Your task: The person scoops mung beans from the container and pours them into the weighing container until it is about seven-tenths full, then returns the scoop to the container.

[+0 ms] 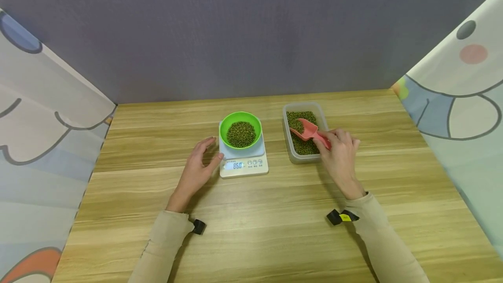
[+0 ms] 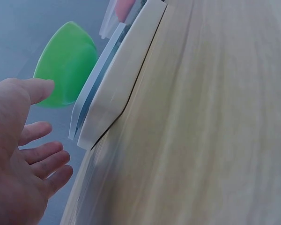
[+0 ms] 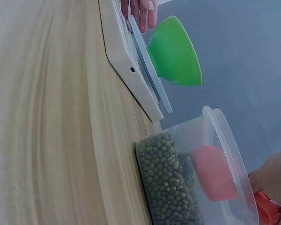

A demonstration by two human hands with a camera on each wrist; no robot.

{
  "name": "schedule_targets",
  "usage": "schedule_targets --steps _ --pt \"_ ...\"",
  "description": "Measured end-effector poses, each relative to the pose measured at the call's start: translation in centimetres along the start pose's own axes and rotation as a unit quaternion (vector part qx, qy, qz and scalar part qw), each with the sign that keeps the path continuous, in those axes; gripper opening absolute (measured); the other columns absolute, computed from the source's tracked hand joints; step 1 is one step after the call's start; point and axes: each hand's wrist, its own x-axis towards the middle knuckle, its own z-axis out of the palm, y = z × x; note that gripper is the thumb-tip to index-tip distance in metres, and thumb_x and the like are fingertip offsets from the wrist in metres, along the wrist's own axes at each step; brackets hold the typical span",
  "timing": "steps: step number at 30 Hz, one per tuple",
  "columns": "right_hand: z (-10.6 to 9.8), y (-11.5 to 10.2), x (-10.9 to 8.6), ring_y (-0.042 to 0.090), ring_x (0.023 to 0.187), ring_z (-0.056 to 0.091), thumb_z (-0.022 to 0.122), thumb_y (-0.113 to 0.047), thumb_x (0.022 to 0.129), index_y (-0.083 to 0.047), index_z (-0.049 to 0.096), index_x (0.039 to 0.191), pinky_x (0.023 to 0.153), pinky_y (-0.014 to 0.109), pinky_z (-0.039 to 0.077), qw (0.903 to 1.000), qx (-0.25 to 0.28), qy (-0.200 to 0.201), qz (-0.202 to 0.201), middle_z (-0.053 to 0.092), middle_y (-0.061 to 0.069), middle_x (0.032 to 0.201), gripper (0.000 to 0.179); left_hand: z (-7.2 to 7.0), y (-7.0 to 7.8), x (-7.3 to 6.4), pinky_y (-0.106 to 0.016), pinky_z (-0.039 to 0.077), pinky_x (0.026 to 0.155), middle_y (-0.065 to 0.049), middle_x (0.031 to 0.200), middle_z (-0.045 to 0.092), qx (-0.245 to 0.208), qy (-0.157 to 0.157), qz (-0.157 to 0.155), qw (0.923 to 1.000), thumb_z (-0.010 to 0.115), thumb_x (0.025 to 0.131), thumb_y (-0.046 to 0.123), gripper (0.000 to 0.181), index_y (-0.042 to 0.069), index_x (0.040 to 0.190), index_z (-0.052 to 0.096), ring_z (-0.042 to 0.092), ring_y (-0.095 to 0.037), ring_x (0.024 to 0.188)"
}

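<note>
My right hand (image 1: 339, 154) grips the handle of a pink scoop (image 1: 310, 129), whose bowl carries green beans inside a clear plastic container (image 1: 291, 148). The container is partly filled with mung beans (image 3: 164, 176), seen through its wall in the right wrist view. To the left, a green bowl (image 1: 257, 130) with mung beans in it sits on a white kitchen scale (image 1: 245, 170) whose display reads 86.0. My left hand (image 1: 199, 165) holds nothing; its fingers are relaxed beside the scale's left side, the thumb close to the scale's edge.
Everything stands on a wood-grain table (image 1: 251, 230). A grey panel (image 1: 251, 34) rises behind its back edge, and cartoon-printed sheets (image 1: 463, 82) flank both sides. Each wrist wears a black strap, with a small black device (image 1: 199, 226) on the left one.
</note>
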Motion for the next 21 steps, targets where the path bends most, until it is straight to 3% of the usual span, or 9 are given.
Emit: schedule_targets --steps 21 --pt "-0.44 0.33 -0.06 0.04 0.084 0.051 0.086 -0.007 0.081 0.007 0.076 0.103 0.077 0.055 0.025 1.0 0.004 0.0 0.005 0.064 0.022 0.092 0.028 -0.07 0.0 0.04 -0.06 0.034 0.12 -0.021 0.159 0.042 -0.003 0.004 0.007 1.0 0.068 0.101 0.026 0.061 0.001 0.151 0.045 0.041 -0.041 0.145"
